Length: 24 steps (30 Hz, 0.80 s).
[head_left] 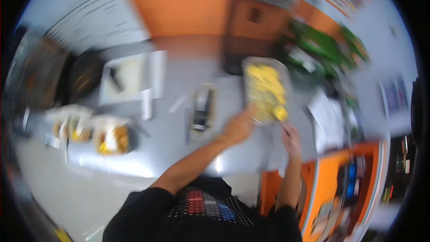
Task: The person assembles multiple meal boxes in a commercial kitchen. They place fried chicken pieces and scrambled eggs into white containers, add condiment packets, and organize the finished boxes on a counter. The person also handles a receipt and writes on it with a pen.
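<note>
A clear rectangular container (286, 72) holding yellow food (267, 80) stands on the grey metal counter, right of the middle. My left hand (239, 126) is at its near left edge, fingers closed on the rim as far as the blur shows. Close to the near right corner, my right hand (292, 140) is closed around the thin handle of a utensil. A yellow lump (281, 113) sits at the utensil's far end, over the container's near right part. Motion blur hides whether that end is a spoon or something else.
Left of my left hand lies a dark handheld device (201, 110). Food trays (112, 140) line the counter's left front edge. Farther back are a white board (127, 78) with a dark-handled tool and a black pan (85, 74). Leafy greens (318, 40) and white paper (327, 123) are at right.
</note>
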### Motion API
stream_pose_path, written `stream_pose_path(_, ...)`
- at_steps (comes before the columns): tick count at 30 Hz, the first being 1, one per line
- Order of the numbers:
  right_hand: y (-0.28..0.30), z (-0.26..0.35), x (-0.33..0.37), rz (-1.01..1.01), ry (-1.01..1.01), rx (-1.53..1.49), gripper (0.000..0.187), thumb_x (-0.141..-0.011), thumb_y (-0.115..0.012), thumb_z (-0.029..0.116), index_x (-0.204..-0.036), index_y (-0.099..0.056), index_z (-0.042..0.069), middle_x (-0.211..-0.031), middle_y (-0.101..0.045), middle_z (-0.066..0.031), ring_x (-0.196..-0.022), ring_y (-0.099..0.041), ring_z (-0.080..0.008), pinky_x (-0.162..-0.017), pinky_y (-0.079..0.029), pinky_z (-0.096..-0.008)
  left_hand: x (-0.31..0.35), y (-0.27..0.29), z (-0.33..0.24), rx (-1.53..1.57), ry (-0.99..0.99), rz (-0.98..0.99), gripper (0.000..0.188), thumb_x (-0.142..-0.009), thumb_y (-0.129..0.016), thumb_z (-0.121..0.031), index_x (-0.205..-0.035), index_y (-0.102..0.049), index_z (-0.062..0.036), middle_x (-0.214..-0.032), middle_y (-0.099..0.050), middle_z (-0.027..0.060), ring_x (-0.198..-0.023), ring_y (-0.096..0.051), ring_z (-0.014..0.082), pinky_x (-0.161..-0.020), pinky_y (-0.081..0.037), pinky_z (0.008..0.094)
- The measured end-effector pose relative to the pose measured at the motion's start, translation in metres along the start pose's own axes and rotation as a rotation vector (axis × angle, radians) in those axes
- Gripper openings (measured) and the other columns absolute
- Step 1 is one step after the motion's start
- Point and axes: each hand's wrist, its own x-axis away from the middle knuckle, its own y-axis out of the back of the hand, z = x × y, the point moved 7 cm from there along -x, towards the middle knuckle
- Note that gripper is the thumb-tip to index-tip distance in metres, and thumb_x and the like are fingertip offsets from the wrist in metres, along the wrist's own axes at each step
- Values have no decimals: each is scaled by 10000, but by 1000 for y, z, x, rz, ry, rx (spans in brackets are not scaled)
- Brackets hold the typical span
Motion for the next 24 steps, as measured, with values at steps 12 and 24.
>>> stream_pose_path(12,-150,191,84,0,-250,-143,325,-913,-620,201,-1137,-596,-33,-1020,-625,-154,-906,-567,-250,-788,-465,-346,295,171,71,562,456,231,295,-968,-527,-235,-1110,-636,0,-999,-687,115,-892,-637,213,-812,-497,343)
stream_pose_path(24,-702,245,240,932,-510,-364,194,-936,-500,81,-1106,-514,-12,-717,-487,-21,-474,-378,-53,-407,-280,-202,492,465,182,516,856,-280,286,-967,-547,-245,-1040,-694,-10,-1022,-706,102,-984,-641,175,-897,-483,318)
